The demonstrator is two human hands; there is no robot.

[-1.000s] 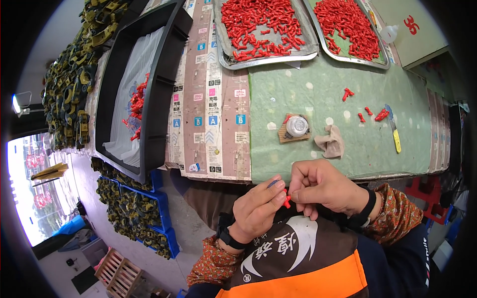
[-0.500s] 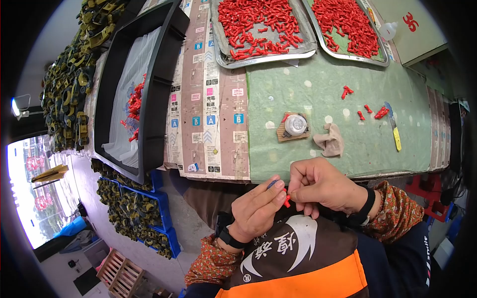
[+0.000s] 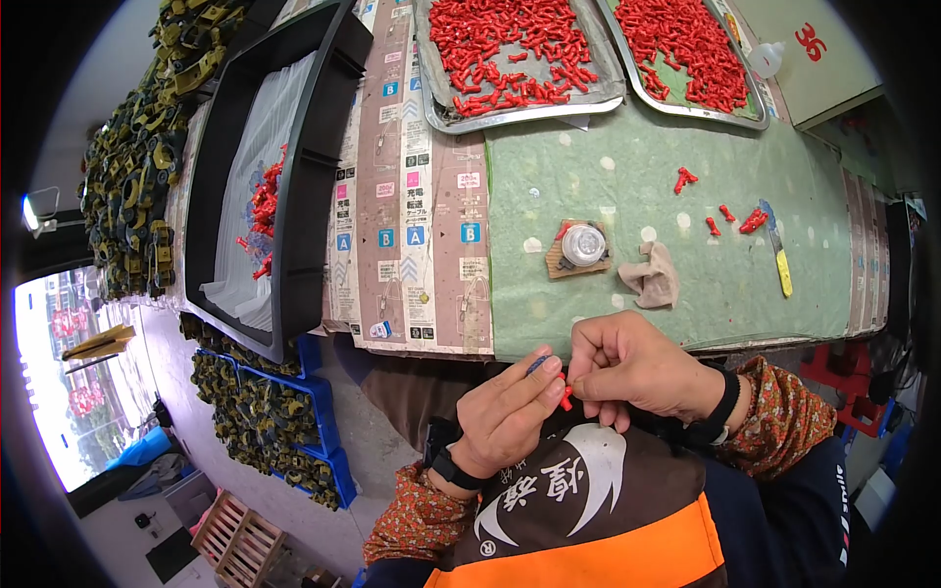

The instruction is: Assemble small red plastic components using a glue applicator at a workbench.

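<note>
Just off the table's near edge, over my apron, both hands meet at a small red plastic figure point(image 3: 566, 397). My left hand point(image 3: 505, 412) grips it, and a dark blue bit shows at the fingertips. Fingers of my right hand point(image 3: 627, 367) are pinched together against the red piece; whether they hold something thin is hidden. Beyond them on the green cloth, a round clear-and-white container point(image 3: 584, 245) stands on a piece of cardboard point(image 3: 561, 268). A crumpled beige rag point(image 3: 651, 277) lies beside it.
Metal trays of red pieces point(image 3: 515, 59) point(image 3: 686, 59) stand at the back. A yellow-handled knife point(image 3: 781, 265) lies at right near a few loose red pieces point(image 3: 753, 221). A black bin point(image 3: 284, 186) with red pieces sits left. Blue crates point(image 3: 319, 402) of yellow-and-dark parts are below it.
</note>
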